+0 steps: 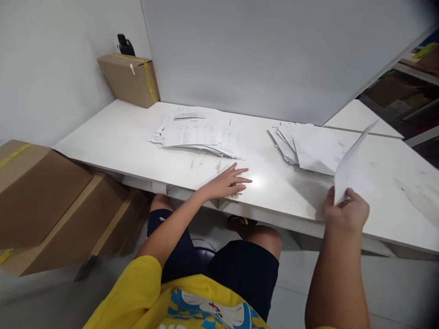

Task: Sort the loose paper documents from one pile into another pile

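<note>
My right hand (346,212) is closed on the lower corner of a single white sheet of paper (353,169), held tilted above the right part of the white table (113,137). My left hand (228,183) lies flat near the table's front edge with its fingers stretched out. A small object that I cannot make out (239,193) shows just under its fingertips. A spread pile of printed papers (202,132) lies beyond my left hand. A second fanned stack of white sheets (308,146) lies behind the held sheet.
A cardboard box with yellow tape (130,80) leans in the back left corner, with a black item (125,45) above it. Larger cardboard boxes (44,201) stand on the floor to the left. A white partition (274,55) backs the table; shelves (411,87) stand at the far right.
</note>
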The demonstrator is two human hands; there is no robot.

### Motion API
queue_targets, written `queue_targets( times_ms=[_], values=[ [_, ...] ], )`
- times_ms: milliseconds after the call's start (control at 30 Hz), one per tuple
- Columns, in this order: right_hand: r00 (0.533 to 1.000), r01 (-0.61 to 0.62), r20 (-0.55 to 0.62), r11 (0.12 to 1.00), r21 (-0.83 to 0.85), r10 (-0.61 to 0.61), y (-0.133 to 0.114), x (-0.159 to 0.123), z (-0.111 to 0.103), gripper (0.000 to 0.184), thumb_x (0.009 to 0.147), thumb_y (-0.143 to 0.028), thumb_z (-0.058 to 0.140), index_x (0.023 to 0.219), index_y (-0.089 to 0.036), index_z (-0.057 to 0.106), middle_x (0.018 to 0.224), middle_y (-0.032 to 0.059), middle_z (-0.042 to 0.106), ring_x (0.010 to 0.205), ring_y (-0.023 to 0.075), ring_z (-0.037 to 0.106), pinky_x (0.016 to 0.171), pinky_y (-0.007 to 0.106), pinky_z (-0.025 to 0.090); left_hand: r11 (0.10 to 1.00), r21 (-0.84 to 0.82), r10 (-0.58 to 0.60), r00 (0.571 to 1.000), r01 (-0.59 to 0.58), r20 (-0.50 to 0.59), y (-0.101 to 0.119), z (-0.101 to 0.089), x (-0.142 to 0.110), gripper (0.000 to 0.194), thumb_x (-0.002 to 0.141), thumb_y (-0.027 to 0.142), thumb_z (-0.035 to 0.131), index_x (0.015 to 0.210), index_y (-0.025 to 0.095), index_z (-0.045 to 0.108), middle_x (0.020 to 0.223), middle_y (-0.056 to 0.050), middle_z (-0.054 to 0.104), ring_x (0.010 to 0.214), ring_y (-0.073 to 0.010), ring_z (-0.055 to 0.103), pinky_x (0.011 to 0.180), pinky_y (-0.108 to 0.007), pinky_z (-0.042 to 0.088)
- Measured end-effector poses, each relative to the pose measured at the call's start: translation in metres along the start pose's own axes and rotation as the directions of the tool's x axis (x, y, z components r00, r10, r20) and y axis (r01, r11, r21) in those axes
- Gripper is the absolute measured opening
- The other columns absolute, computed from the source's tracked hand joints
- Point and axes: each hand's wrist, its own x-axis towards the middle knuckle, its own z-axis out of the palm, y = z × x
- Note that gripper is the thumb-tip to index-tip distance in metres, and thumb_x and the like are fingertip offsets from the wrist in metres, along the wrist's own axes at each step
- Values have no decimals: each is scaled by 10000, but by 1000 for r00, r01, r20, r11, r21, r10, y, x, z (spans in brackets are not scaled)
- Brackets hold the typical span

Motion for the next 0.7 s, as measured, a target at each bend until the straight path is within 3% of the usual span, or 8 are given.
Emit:
queue_targets(
  times_ms=[133, 233, 333, 467, 700],
  values=[
    [947, -100, -282, 975, 197, 154, -2, 44, 52, 165, 743, -327, 514, 734, -287, 353, 971, 97, 562, 1098, 298, 585, 876, 481, 516, 1000, -7, 1, 1000, -1, 9, 1, -2, -1, 634, 973, 678, 368, 1411, 271, 578, 1675, 43, 222, 1582, -272, -27, 1270, -465, 243],
    [895, -105, -400, 964, 244, 198, -6, 51, 69, 201, 733, -151, 526, 760, -261, 360, 913, 43, 537, 911, 207, 607, 826, 392, 548, 1000, -11, -12, 1000, 12, 13, 2, -3, -1, 615, 977, 670, 373, 1408, 282, 578, 1674, 46, 225, 1581, -278, -25, 1273, -485, 225],
    [885, -102, -420, 965, 244, 200, -6, 46, 71, 205, 701, -36, 528, 778, -203, 437, 854, -1, 530, 752, 125, 562, 767, 320, 562, 999, -7, -32, 999, 32, 16, 3, -3, -2, 596, 978, 671, 370, 1406, 311, 575, 1674, 62, 222, 1580, -293, -26, 1274, -490, 218],
    [904, -114, -385, 973, 201, 185, -5, 40, 70, 165, 716, -3, 549, 789, -147, 515, 793, -10, 552, 668, 101, 532, 680, 274, 543, 999, 6, -45, 999, 45, 3, 2, -3, -2, 567, 983, 662, 368, 1400, 338, 574, 1671, 67, 232, 1579, -301, -16, 1271, -494, 224],
    [955, -93, -292, 984, -149, 46, 9, 45, 69, 171, 795, -123, 566, 963, -141, 541, 716, -27, 507, 532, 107, 465, 569, 294, 480, 1000, -3, -27, 999, 27, -32, 0, -1, -2, 552, 988, 648, 376, 1385, 327, 586, 1664, 58, 259, 1582, -285, 10, 1257, -473, 273]
  ],
)
